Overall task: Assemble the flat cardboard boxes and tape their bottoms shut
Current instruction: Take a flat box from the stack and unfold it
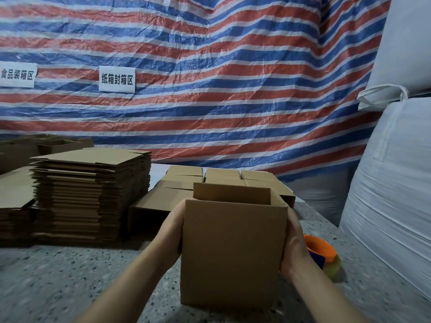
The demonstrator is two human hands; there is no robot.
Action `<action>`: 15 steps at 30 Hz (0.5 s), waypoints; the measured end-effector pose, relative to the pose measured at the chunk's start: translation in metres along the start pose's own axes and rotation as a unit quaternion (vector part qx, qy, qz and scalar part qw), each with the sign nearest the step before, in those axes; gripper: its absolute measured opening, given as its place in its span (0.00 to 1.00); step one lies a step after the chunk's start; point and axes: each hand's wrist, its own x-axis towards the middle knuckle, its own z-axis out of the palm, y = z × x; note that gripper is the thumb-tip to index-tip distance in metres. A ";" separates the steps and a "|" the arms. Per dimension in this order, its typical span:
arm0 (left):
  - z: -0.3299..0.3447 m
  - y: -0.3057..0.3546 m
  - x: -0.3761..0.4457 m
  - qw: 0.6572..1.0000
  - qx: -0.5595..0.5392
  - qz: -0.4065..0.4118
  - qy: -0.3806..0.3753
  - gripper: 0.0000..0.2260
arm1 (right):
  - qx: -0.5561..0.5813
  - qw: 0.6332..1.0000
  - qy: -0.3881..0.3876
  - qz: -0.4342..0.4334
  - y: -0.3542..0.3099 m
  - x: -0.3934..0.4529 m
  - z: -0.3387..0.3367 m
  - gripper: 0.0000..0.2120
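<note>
1. Both forearms reach in from bottom edge; left hand [173, 226] and right hand [295, 243] clasp opposite side walls of erected box [233, 250].
2. Box stands on speckled table [70, 276], centre-front, mouth up, long axis vertical.
3. Step, I judge: box formed; can't tell if bottom is taped.
4. Next move needs tape dispenser [323, 255], just right of box.
5. Flat stack [93, 194] waits left; finished boxes [221, 180] behind.

Bare forearms, no sleeves — left hand [173, 226], right hand [294, 243] ungloved.
</note>
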 end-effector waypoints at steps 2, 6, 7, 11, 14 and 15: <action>0.000 -0.002 -0.002 1.000 -0.007 0.004 0.005 0.10 | -0.003 1.000 -0.002 -0.002 0.000 0.000 0.000 0.33; -0.003 -0.002 -0.001 1.000 -0.011 0.017 0.004 0.09 | -0.018 1.000 -0.014 -0.007 -0.001 0.000 0.002 0.31; -0.003 -0.002 -0.001 1.000 -0.008 0.024 -0.003 0.10 | -0.020 1.000 -0.014 -0.008 -0.002 -0.001 0.003 0.29; -0.003 -0.004 -0.001 1.000 -0.001 0.031 -0.002 0.15 | -0.044 0.999 0.005 0.006 -0.004 -0.001 0.003 0.29; -0.005 -0.004 -0.001 0.999 0.009 0.047 -0.017 0.12 | -0.066 0.997 0.026 0.041 -0.008 0.002 0.001 0.33; -0.006 -0.004 -0.001 0.999 0.008 0.048 -0.017 0.12 | -0.075 0.996 0.025 0.046 -0.011 0.002 0.002 0.34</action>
